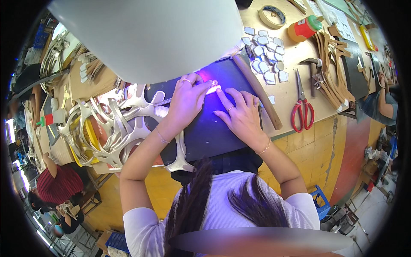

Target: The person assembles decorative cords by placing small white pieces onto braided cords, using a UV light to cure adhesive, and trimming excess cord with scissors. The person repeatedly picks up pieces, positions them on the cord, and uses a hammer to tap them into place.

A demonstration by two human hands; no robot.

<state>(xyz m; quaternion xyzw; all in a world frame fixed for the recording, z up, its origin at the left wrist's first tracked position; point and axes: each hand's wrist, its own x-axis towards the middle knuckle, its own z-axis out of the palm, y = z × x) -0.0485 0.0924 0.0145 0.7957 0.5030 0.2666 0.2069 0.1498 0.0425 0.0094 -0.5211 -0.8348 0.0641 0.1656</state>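
In purple-blue light on a black mat [205, 128] lies a small pale strip-like piece [212, 89]. My left hand [188, 100] has thumb and fingers closed together at its upper left end, pinching it. With its index fingertip against the other end, my right hand [242, 107] has its remaining fingers spread and the thumb out, gripping nothing. Left of my left forearm, a heap of silvery-white cut-out strap pieces [122, 128] partly overlaps the mat. A wooden rod [259, 93] rests along the mat's right edge. What exactly sits between the left fingertips is too small to tell.
A large grey-white lamp hood [158, 34] hangs over the far table. To the right are small white-blue pieces [267, 53], red-handled scissors [302, 107], a hammer [314, 70], brown straps [334, 64], a green-capped bottle [305, 29] and a tape roll [272, 17]. Another person [60, 184] sits left.
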